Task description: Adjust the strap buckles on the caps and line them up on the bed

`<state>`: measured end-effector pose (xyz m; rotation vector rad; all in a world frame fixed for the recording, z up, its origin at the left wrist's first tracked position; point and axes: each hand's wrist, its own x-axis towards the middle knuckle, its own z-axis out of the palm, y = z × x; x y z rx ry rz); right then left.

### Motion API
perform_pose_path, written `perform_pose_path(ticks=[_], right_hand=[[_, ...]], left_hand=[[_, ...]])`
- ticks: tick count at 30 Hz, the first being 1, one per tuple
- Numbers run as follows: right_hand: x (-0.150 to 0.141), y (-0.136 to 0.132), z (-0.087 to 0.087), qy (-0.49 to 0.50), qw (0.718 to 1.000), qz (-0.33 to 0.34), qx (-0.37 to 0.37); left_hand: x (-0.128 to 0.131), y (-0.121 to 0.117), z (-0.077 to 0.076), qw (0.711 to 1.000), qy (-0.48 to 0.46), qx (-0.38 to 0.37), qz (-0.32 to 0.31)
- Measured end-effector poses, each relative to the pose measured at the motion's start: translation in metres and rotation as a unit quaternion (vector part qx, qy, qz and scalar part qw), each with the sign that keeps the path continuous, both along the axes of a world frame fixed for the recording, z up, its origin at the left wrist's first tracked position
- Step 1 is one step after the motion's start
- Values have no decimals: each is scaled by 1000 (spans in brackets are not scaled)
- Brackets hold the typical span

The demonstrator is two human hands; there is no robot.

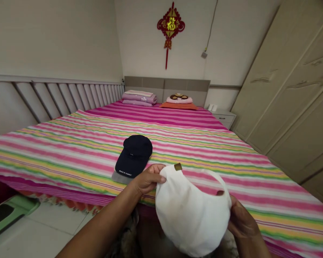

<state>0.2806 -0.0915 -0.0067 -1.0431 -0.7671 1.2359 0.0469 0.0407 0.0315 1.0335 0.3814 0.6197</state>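
Note:
Both of my hands hold a white cap just off the bed's near edge. Its rear opening and curved strap face up and away, and a small brown-gold tag sits on its rim. My left hand pinches the rim at the left, close to that tag. At the other side, my right hand grips the edge near the strap, its fingers partly hidden behind the fabric. A dark navy cap lies on the striped bedspread beyond my left hand, its lettered brim pointing toward me.
The bed's striped cover spreads ahead. Folded purple bedding and a pink-and-orange stack rest by the headboard. White railing runs left, a wardrobe stands right, and a green stool is at lower left.

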Motion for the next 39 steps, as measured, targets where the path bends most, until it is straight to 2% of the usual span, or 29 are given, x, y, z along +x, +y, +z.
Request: perform_pose_path(ticks=[3,7,13,17,21,25,30,34,39], right_hand=[[-2,-4,13,-19,996,86,14],[-11,-8,26,-20,997,42,64],[-25,-19,40,-12,991,4,135],[-35,-26,45,-12,992,-25,126],[-43,-30,48,-56,993,-10,104],[-53,-28,50,-111,990,10,81],[-73,-18,51,-145,987,11,72],[-80,-11,46,-57,996,47,47],[-82,-4,36,36,994,99,34]], left_hand=[[1,-7,3,1000,8,-2,-16],[2,-18,7,999,34,-4,-14],[1,-34,21,993,83,78,-2],[3,-48,28,991,93,92,5],[6,-59,32,990,107,92,27],[9,-64,34,979,154,129,30],[13,-66,29,954,179,233,52],[15,-67,23,918,183,336,104],[14,-69,13,859,84,489,127]])
